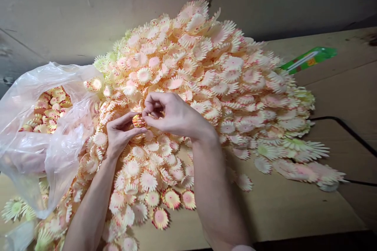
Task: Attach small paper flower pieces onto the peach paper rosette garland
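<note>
My left hand (120, 133) pinches a small curled artificial flower (138, 121), yellow with red petal edges, between thumb and fingers. Right beside it, my right hand (167, 113) has its fingers curled and pressed together at the flower's right side; whatever sits between those fingertips is hidden. Both hands are over a large heap of pale fabric-like flower pieces (182, 59), cream and pink with fringed petals. Below the hands, several flat flower pieces with red and yellow rims (171, 199) lie at the heap's front edge.
A clear plastic bag (61, 137) at the left holds curled red-and-yellow flowers (55, 106). Behind the heap's right side lies a green packet (310, 59). A black cable (347, 127) runs along the right. The heap rests on a wooden table (294, 211) against a wall (73, 8).
</note>
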Tool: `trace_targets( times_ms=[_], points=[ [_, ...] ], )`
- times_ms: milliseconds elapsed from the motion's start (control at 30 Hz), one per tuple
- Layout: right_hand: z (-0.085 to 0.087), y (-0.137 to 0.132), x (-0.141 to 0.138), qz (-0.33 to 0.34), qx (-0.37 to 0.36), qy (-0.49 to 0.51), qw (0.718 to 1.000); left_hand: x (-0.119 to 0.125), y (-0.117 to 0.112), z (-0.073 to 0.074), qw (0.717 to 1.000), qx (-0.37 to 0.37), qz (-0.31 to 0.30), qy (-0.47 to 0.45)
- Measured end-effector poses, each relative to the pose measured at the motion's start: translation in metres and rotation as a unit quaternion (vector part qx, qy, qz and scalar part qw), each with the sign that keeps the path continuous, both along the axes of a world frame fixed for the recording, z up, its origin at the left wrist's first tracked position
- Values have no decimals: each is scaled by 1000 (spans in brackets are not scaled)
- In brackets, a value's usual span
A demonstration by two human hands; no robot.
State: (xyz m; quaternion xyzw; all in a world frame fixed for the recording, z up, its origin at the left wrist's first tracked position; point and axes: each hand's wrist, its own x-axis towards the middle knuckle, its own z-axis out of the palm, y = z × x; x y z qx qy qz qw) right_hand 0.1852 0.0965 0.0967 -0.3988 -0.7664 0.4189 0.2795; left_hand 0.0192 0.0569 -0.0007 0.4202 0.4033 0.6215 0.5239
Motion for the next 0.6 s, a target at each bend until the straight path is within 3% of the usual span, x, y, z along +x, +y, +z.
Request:
trace_targets(
  times_ms=[333,600],
  points=[
    [-5,-6,-5,-25,-15,4,1000,-2,-4,-1,994,-76,-51,-53],
    [0,-6,-7,-16,-15,1,1000,-1,-2,2,996,-53,-19,-68]
  ],
)
